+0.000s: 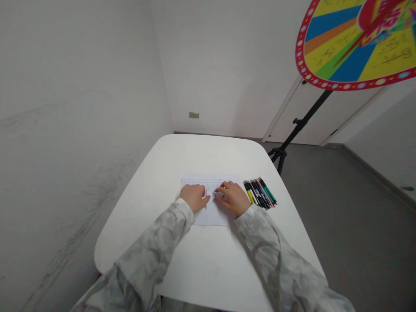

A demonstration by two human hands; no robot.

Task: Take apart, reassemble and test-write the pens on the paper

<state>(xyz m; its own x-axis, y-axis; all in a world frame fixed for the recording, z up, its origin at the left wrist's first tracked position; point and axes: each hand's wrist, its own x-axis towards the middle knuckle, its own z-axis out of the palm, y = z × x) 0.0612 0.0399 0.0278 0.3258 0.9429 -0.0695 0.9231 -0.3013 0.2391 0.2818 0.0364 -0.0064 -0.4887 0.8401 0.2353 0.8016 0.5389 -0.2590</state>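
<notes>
My left hand [194, 197] rests on a white sheet of paper [211, 219], its fingers curled and the thumb pressing toward them. A thin dark stick, like a pen refill [206, 205], stands out above and below that thumb. Just to the right, my right hand [234, 197] has bent fingers and thumb drawn toward each other over the paper. Something small may be between its fingertips, too small to make out. Faint lines of writing show along the paper's top edge. A row of pens [260, 193] lies beside my right hand.
A white table [208, 151] with rounded corners carries the paper and pens. Close on the left is a scuffed wall [81, 173]. To the right, a colourful prize wheel [351, 47] stands on a black tripod [300, 125], with a door [312, 117] behind.
</notes>
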